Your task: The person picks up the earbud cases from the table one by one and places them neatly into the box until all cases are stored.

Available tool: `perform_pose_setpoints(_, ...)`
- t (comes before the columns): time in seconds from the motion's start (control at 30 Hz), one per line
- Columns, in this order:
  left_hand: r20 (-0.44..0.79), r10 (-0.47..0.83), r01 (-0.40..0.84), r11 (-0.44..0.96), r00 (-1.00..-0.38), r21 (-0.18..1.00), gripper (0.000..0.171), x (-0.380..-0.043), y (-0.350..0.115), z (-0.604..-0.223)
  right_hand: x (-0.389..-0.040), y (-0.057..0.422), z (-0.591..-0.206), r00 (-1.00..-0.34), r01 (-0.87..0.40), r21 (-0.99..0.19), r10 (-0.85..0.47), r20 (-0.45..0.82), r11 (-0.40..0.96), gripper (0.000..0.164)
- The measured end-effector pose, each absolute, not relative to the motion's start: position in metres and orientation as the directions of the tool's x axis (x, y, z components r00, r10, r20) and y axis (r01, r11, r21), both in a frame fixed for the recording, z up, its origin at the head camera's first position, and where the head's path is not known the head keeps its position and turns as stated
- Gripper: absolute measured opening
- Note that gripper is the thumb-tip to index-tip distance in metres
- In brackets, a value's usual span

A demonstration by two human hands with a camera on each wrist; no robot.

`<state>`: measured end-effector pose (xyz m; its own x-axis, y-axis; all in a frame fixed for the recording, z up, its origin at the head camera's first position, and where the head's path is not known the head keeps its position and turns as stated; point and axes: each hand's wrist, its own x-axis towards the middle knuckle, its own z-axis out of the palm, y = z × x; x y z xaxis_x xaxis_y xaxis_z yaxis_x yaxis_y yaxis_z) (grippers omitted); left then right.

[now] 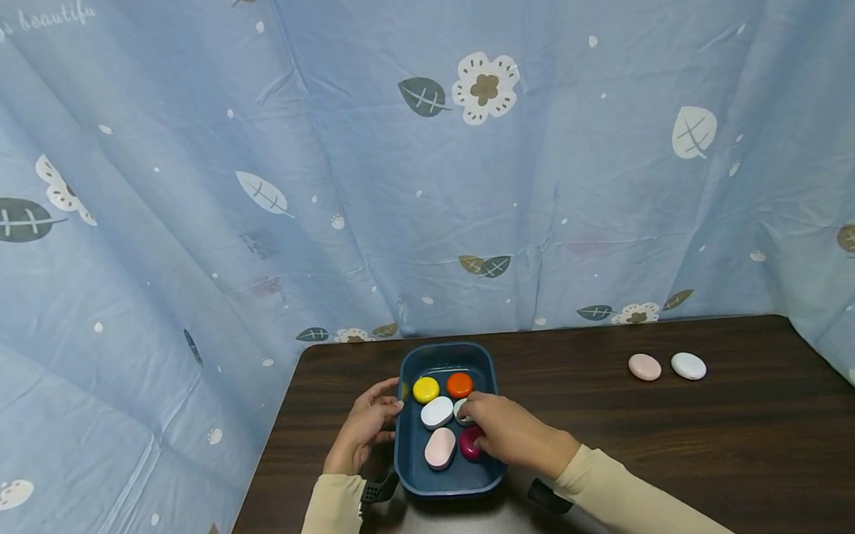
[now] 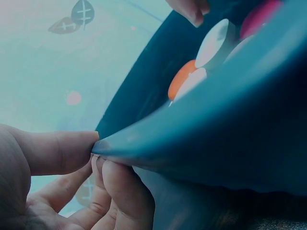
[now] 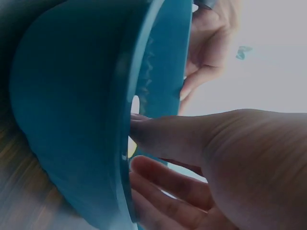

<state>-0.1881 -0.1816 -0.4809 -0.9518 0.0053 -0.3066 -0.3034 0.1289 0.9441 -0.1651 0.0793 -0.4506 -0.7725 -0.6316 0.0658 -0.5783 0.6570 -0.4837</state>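
A dark blue rectangular tray (image 1: pixel 448 486) stands on the table, and my left hand (image 1: pixel 365 426) pinches its left rim between thumb and fingers. My right hand (image 1: pixel 511 429) reaches over the right rim into the tray. Its fingertips are at a pale green-white rounded piece (image 1: pixel 464 412), with the thumb by a magenta one (image 1: pixel 469 444). In the right wrist view the thumb (image 3: pixel 168 136) and fingers stand apart, their tips partly hidden behind the rim. Also in the tray lie a yellow piece (image 1: pixel 426 390), an orange piece (image 1: pixel 460 385), a white oval (image 1: pixel 436 413) and a pale pink oval (image 1: pixel 440 449).
A pale pink rounded piece (image 1: pixel 645 367) and a white one (image 1: pixel 689 366) lie side by side on the dark wooden table (image 1: pixel 587 379), far right of the tray. A blue patterned curtain (image 1: pixel 424 181) hangs behind the table and along its left side.
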Motion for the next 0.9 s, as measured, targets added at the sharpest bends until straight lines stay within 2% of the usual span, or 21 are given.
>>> perform_pose_setpoints(0.3,-0.312,0.008,-0.308,0.125,-0.950,0.943,0.049,-0.189,-0.182,-0.480,-0.162,0.099,-0.444,-0.831,-0.509,-0.587,-0.537,0.146,0.629,0.035)
perform_pose_setpoints(0.6,-0.309,0.002,-0.306,0.129,-0.951,0.943,0.048,-0.188,-0.182,-0.480,-0.164,0.141,-0.444,-0.859,-0.511,-0.575,-0.403,0.315,0.640,0.036)
perform_pose_setpoints(0.9,-0.306,-0.001,-0.304,0.135,-0.952,0.943,0.049,-0.189,-0.181,-0.481,-0.168,0.197,-0.459,-0.914,-0.395,-0.580,-0.237,0.330,0.713,0.039)
